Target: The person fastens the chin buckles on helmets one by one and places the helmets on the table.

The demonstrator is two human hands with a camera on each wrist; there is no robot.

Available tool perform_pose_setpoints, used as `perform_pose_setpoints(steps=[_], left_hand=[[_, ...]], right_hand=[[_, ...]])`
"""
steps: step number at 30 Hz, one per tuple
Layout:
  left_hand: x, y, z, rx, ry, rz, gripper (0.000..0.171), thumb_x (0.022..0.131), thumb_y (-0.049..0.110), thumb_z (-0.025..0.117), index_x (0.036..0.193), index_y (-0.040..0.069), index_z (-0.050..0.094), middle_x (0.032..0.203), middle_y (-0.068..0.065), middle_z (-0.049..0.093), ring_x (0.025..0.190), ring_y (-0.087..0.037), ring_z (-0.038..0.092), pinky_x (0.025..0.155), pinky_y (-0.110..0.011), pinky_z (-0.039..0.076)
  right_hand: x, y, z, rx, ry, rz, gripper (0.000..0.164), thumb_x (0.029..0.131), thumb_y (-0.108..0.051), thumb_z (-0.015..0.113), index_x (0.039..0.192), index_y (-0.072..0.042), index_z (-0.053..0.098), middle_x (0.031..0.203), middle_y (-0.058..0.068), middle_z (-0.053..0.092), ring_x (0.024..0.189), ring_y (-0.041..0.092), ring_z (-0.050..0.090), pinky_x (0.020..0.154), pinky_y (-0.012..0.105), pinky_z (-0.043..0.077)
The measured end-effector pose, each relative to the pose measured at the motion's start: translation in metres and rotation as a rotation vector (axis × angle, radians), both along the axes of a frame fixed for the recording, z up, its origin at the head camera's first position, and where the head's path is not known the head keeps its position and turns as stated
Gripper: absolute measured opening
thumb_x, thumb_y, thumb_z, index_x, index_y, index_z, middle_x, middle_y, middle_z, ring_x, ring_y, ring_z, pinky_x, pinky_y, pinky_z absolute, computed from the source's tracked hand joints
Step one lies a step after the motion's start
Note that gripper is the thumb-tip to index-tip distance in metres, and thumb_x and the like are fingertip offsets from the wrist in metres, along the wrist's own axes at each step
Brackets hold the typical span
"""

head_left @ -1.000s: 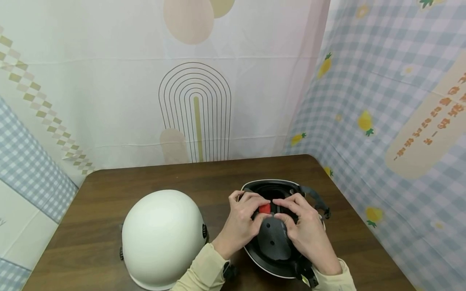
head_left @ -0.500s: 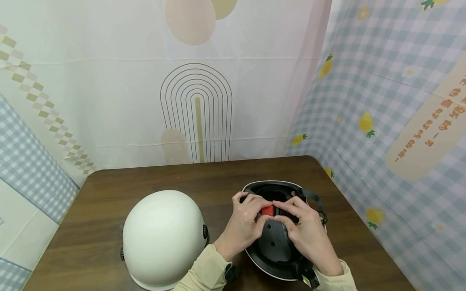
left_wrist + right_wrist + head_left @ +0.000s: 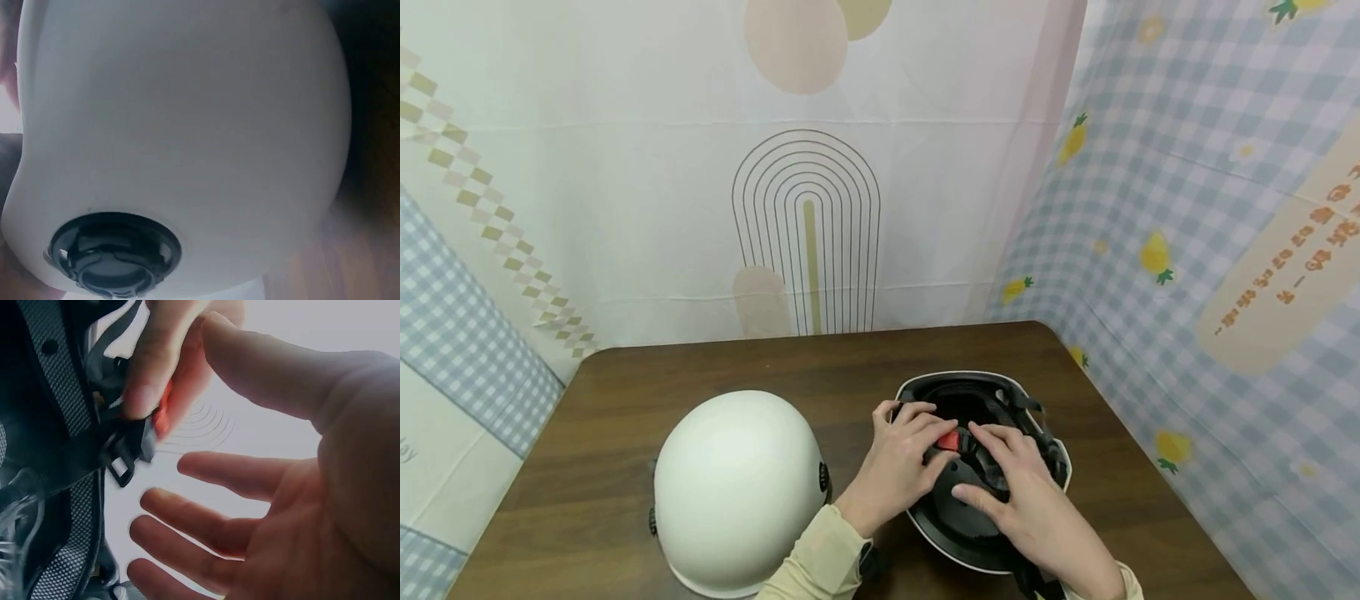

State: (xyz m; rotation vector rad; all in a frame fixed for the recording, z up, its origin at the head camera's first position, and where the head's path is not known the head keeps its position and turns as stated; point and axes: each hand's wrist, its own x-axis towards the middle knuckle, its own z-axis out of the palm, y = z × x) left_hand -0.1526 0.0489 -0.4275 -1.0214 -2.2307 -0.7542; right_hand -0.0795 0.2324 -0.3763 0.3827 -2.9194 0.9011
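Observation:
An upturned helmet (image 3: 958, 554) with a black lining and white rim lies on the right of the table. Over its opening my left hand (image 3: 898, 462) pinches a black strap buckle with a red part (image 3: 950, 440) between thumb and fingers. The right wrist view shows the black buckle (image 3: 130, 447) close up, with the left thumb (image 3: 140, 397) on it. My right hand (image 3: 1026, 492) is apart from the buckle, its fingers and thumb spread and holding nothing. Black straps (image 3: 56, 469) hang around the lining.
A second white helmet (image 3: 737, 492) stands dome up to the left, close beside my left forearm. Its side has a round black fitting (image 3: 115, 259). Both helmets are on a brown wooden table (image 3: 827, 375), with patterned cloth (image 3: 647, 208) hanging behind it.
My right hand has let go of the buckle, opened and drawn back toward the lower right. The left hand keeps its pinch on the buckle. The side strap at the right has dropped inward.

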Motion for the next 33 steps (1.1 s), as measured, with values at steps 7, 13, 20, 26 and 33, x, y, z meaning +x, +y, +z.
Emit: perform_pose_setpoints(steps=[7,13,20,26,33], left_hand=[[0.003,-0.006,-0.002,0.041,-0.147,-0.068,0.033,0.088,0.019,0.074,0.120,0.015,0.068,0.122,-0.001,0.065,0.125,-0.019,0.048,0.100,-0.055,0.024],[0.001,-0.017,-0.001,0.300,-0.244,0.028,0.028,0.093,0.009,0.061,0.121,0.010,0.066,0.139,-0.008,0.051,0.130,-0.023,0.043,0.099,-0.052,0.024],[0.005,-0.023,-0.010,0.453,-0.656,0.103,0.041,0.103,0.031,0.049,0.139,0.011,0.050,0.145,-0.005,0.042,0.133,-0.026,0.040,0.107,-0.056,0.027],[0.004,-0.023,-0.015,0.487,-0.783,0.108,0.046,0.103,0.033,0.047,0.144,0.012,0.043,0.133,-0.004,0.051,0.117,-0.020,0.053,0.091,-0.043,0.047],[0.004,-0.024,-0.017,0.475,-0.807,0.123,0.042,0.103,0.030,0.048,0.141,0.012,0.048,0.127,-0.004,0.056,0.108,-0.017,0.057,0.082,-0.035,0.049]], right_hand=[[0.014,-0.013,-0.010,0.013,-0.043,0.009,0.083,0.084,-0.057,0.067,0.148,-0.011,0.041,0.146,0.007,0.036,0.131,0.032,0.035,0.094,0.058,0.039],[0.020,-0.030,-0.017,0.071,-0.080,0.026,0.089,0.082,-0.058,0.068,0.150,-0.010,0.037,0.147,0.011,0.033,0.130,0.034,0.035,0.095,0.060,0.037],[0.020,-0.042,-0.030,0.087,-0.066,0.079,0.095,0.081,-0.073,0.055,0.150,-0.009,0.037,0.148,0.013,0.032,0.129,0.035,0.036,0.093,0.062,0.037],[0.018,-0.046,-0.037,0.098,-0.049,0.110,0.085,0.085,-0.067,0.056,0.146,-0.009,0.042,0.145,0.014,0.036,0.128,0.035,0.038,0.094,0.065,0.035],[0.014,-0.047,-0.040,0.132,-0.049,0.157,0.061,0.092,-0.057,0.057,0.133,-0.012,0.056,0.129,0.003,0.051,0.113,0.024,0.048,0.086,0.052,0.043]])
